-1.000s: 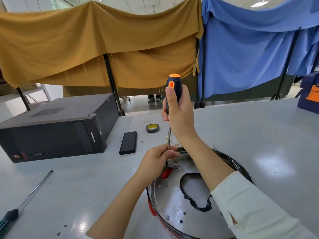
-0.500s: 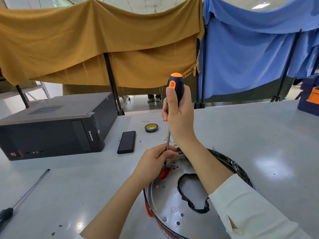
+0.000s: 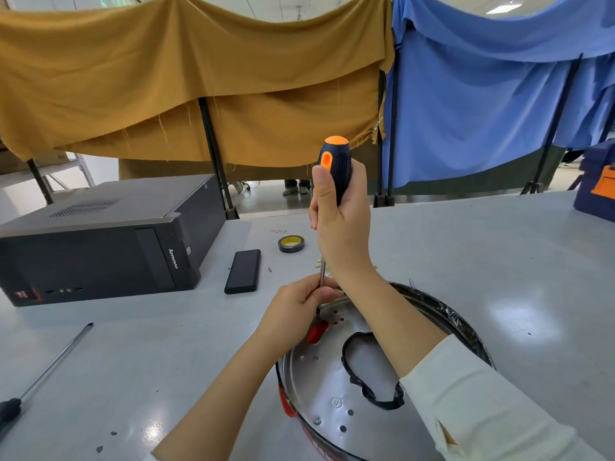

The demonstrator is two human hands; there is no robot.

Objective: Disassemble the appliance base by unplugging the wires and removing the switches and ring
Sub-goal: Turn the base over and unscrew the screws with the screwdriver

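Base (image 3: 319,387) sits lower centre of frame, metal plate up, a fastener being worked near its far rim; wires, switches, ring not visibly out yet. Right hand (image 3: 342,224) wraps screwdriver (image 3: 334,168) handle, held upright. Left hand (image 3: 299,307) pinches the shaft low. Open table lower left and right; computer case (image 3: 100,241) well apart.

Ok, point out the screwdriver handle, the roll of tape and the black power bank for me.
screwdriver handle (image 3: 339,168), head view, on the dotted black grip.
roll of tape (image 3: 291,243), head view, on its yellow inner ring.
black power bank (image 3: 243,271), head view, middle of its top face.
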